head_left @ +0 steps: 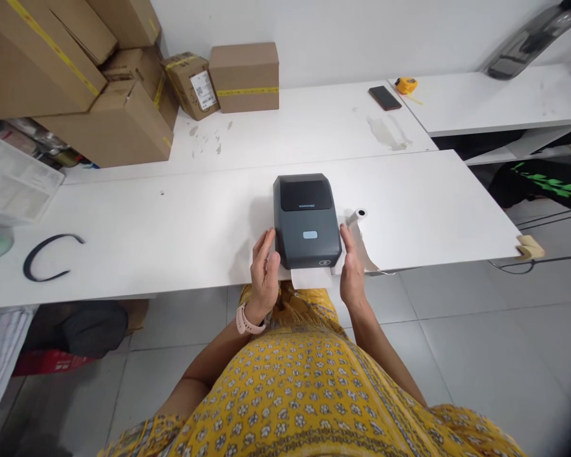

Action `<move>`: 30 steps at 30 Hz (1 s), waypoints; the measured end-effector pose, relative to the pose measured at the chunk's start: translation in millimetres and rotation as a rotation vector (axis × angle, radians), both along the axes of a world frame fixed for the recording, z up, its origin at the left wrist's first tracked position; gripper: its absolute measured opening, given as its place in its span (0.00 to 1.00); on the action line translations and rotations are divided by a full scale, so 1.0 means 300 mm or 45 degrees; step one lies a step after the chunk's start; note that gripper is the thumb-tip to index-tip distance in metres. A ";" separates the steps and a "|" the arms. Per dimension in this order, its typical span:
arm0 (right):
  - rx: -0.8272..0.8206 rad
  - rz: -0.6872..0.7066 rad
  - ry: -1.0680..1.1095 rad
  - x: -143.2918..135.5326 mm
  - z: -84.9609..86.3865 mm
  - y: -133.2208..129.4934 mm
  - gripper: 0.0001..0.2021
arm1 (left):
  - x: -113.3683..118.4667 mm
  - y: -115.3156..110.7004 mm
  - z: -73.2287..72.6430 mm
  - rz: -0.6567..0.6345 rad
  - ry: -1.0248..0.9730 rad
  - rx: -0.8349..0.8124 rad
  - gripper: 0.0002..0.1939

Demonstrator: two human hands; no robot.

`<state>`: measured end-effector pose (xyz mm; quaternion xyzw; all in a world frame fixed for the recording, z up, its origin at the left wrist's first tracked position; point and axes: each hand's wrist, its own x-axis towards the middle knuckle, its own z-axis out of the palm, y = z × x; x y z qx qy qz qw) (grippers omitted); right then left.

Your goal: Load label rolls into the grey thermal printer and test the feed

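Note:
A dark grey label printer (307,222) sits near the front edge of the white table, with a pale button on its top. White paper (311,278) sticks out from its front, over the table edge. My left hand (265,270) is at the printer's left side, fingers stretched out, the tips at its casing. Along the right side is my right hand (351,270), also with straight fingers. Whether either palm presses on the printer I cannot tell. A small roll of paper (360,214) stands just right of the printer, its loose strip trailing to the edge beside my right hand.
Cardboard boxes (128,120) are piled at the back left, and another box (245,77) stands by the wall. A black headband (52,257) lies at left. A phone (384,98), a yellow tape measure (406,85) and a grey bottle (528,44) are at the back right.

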<state>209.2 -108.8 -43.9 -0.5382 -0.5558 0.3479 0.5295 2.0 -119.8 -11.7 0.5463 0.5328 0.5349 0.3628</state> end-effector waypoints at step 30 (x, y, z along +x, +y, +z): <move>0.741 -0.037 -0.771 -0.086 0.547 0.687 0.43 | -0.045 0.266 -0.035 0.020 -0.061 -0.224 0.25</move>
